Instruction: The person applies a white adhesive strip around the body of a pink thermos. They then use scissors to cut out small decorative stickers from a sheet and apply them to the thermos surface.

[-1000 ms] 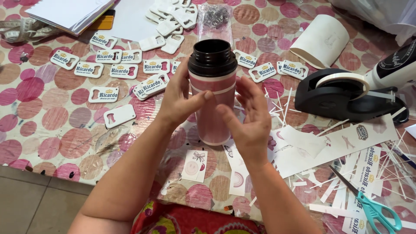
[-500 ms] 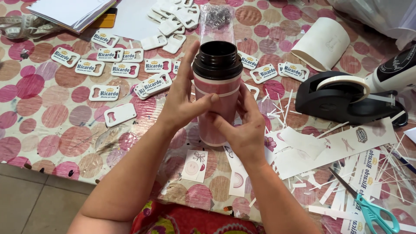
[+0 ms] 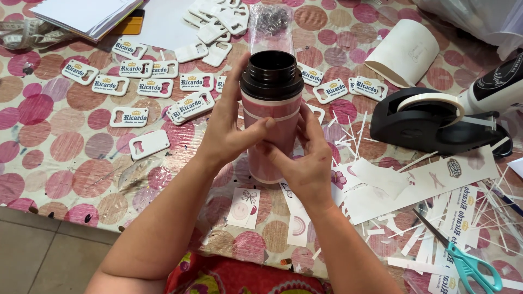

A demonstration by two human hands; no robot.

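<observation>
Head view, the only one, looking down on a table under a cloth (image 3: 60, 174) of pink and brown dots.

Pink tumbler (image 3: 271, 117) with a wide black rim stands upright at mid-table, held between both hands. A white band runs round its upper body. Left hand (image 3: 231, 128) wraps the near-left side, thumb laid across the front just below the band, the other fingers curled round the far side and partly hidden. Right hand (image 3: 305, 163) presses on the lower front and right side, fingers close together and flat against the pink wall, thumb low near the base. Both hands are closed on the tumbler; whether its base touches the cloth, I cannot tell.

Around it:
- White bottle-opener tags (image 3: 128, 116) with printed labels, scattered left and behind; a heap of plain ones (image 3: 217, 22) farther back.
- Clear bag (image 3: 271, 24) of small metal rings just behind the tumbler.
- Black tape dispenser (image 3: 430, 122) to the right, a white paper roll (image 3: 406, 51) beyond it.
- Printed paper sheets (image 3: 419, 185) and thin white offcuts lying right of the hands.
- Small stickers (image 3: 243, 207) on the cloth just in front of the tumbler.
- Teal-handled scissors (image 3: 463, 258) at lower right, well apart from the hands.
- Stack of white papers (image 3: 81, 13) at top left.
</observation>
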